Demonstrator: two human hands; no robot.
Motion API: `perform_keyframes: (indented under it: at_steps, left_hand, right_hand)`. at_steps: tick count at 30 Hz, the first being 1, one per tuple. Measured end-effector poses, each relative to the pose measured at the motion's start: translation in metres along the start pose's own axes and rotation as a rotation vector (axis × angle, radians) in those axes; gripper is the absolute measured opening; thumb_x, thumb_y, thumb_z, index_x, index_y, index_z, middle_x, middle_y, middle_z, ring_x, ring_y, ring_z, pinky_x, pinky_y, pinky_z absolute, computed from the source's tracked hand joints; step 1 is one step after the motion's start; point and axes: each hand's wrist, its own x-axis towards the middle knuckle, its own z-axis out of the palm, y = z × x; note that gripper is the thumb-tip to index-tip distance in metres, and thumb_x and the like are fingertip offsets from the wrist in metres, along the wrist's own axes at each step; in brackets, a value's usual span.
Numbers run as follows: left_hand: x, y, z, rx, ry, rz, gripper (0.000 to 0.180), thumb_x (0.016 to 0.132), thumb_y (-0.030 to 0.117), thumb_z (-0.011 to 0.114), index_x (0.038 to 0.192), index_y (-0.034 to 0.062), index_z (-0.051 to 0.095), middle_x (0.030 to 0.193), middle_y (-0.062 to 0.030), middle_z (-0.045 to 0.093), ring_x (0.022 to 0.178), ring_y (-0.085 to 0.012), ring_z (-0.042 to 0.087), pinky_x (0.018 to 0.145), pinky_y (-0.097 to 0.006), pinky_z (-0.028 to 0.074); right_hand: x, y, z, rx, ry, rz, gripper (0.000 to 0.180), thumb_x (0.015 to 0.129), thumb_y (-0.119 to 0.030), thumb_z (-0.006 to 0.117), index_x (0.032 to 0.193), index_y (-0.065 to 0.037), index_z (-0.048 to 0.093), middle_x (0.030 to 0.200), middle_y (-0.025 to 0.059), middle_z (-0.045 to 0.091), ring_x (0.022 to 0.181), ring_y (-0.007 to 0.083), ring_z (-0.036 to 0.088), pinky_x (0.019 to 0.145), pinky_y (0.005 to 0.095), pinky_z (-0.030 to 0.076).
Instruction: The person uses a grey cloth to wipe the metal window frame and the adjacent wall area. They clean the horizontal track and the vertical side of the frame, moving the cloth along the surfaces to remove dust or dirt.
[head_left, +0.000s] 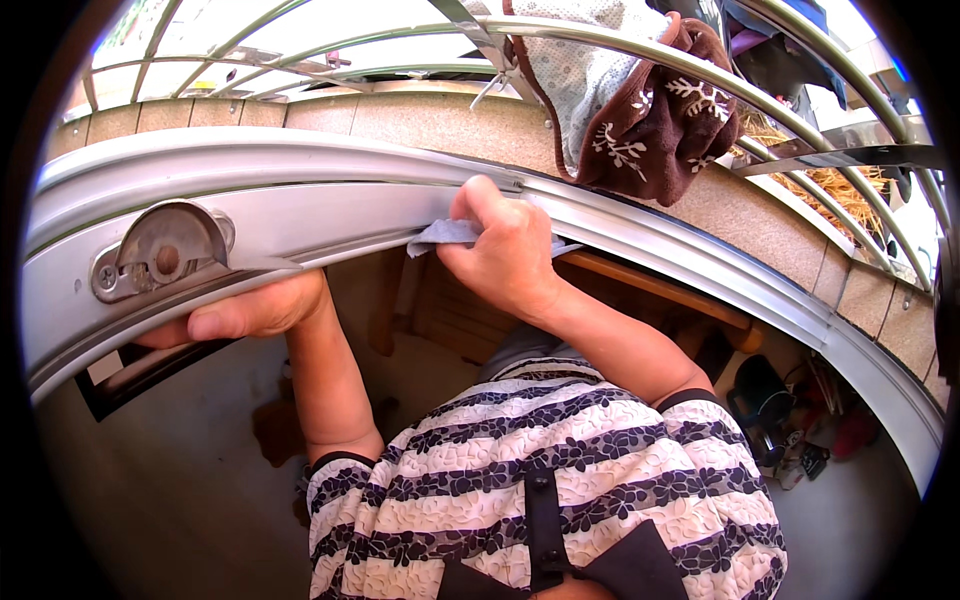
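A pale silver window sash (340, 213) runs across the left and middle of the view, with a round metal latch (168, 258) set in its face. Beneath its near edge, by the latch, my left hand (250, 308) is closed on the sash; some of its fingers are hidden. My right hand (507, 245) pinches a grey-blue cloth (443, 236) at the sash's right end, where the sash meets the silver window track (690, 245). The cloth is bunched under my fingers, and part of it is hidden by the hand.
Beyond the track runs a tan tiled ledge (780, 232) with curved metal railings (640, 48). A brown cloth with white branch patterns (665, 125) hangs over the railing. On my side, a wooden piece of furniture (650, 290) stands below the track, and dark objects (765, 400) lie at lower right.
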Motion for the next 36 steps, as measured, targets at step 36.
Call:
perform_keyframes:
  at_steps: [36]
  left_hand:
    - [0.0,0.0,0.01,-0.073,-0.047,0.01,0.066,0.099,0.046,0.022,0.145,0.0006,0.007,0.149,-0.0203,0.014,0.135,-0.029,0.027,0.111,-0.043,0.028]
  right_hand:
    - [0.0,0.005,0.004,-0.057,0.058,-0.388,0.023,0.062,-0.002,0.068,0.083,-0.008,0.059,0.074,0.006,0.055,0.061,0.0246,0.058,0.048,0.0347,0.044]
